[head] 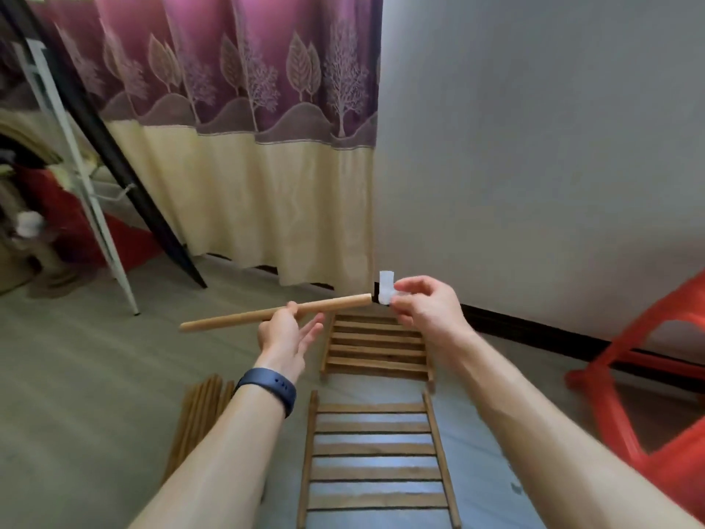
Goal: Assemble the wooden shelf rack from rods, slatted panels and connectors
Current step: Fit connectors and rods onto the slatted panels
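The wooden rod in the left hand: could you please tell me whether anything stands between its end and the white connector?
Nothing visible does. The wooden rod ends just short of the white connector pinched by the right hand, with only a narrow gap between them. The left hand holds the rod near its middle.

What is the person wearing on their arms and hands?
No sleeves or gloves show: the left hand and right hand are bare. A dark blue band, with small holes in its strap, goes round the left wrist.
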A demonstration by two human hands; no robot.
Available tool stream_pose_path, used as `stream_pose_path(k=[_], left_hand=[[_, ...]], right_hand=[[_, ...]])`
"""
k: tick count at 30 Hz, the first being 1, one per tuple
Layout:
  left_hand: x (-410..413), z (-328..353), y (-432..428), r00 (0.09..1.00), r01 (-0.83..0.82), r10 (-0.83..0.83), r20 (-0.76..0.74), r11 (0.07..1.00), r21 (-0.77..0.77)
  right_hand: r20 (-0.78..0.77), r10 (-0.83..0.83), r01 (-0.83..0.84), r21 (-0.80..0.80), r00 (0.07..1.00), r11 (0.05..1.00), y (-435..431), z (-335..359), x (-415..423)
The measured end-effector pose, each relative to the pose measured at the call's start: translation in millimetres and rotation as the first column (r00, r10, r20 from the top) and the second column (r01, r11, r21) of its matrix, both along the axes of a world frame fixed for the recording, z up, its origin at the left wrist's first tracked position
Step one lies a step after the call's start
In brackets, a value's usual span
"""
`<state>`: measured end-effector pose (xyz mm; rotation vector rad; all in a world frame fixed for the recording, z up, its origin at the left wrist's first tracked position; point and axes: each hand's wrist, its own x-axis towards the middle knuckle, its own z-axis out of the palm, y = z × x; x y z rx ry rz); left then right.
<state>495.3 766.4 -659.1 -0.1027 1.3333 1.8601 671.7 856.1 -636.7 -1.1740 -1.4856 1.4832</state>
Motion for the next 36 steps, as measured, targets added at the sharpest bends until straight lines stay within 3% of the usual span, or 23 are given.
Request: stream_pose_path(k=[5,11,19,24,28,34,36], left_hand=[[-16.7,2.5,-15.2,1.0,-0.021,0.022,-0.01,0.999,0.042],[-12.6,5.0,-22.2,1.0,0.029,-0.028,-0.005,0.996,0.085],[7.9,4.3,-12.2,0.987,0.13,-0.117,-0.114,0.985,0.111],[9.2,1.1,-9.0,0.983,0.131,-0.116,-0.141,0.986,0.107],[11.8,-1.1,-5.4,0.976,0.144,-0.128,-0.179,0.986,0.078],[12.7,-1.2,-2.6,0.991,0.12,-0.112,-0.072,0.986,0.114],[12.9,0.0,-2.1,0.991,0.128,-0.121,-0.054,0.983,0.135]], right_hand=[[0.278,-0.141,0.044,0.326,0.95,0.944,-20.1,-30.0,16.2],[0.302,-0.189,0.021,0.481,0.934,0.876,-20.5,-32.8,29.4],[0.274,-0.169,-0.045,0.633,0.947,0.773,-25.7,-29.5,30.0],[0.267,-0.172,-0.055,0.671,0.948,0.739,-23.7,-31.1,31.2],[0.233,-0.109,-0.058,0.611,0.966,0.789,-22.3,-27.8,30.7],[0.164,-0.051,-0.035,0.481,0.985,0.876,-25.1,-24.1,33.0],[0.076,-0.049,0.015,0.393,0.996,0.92,-22.3,-26.0,33.5]])
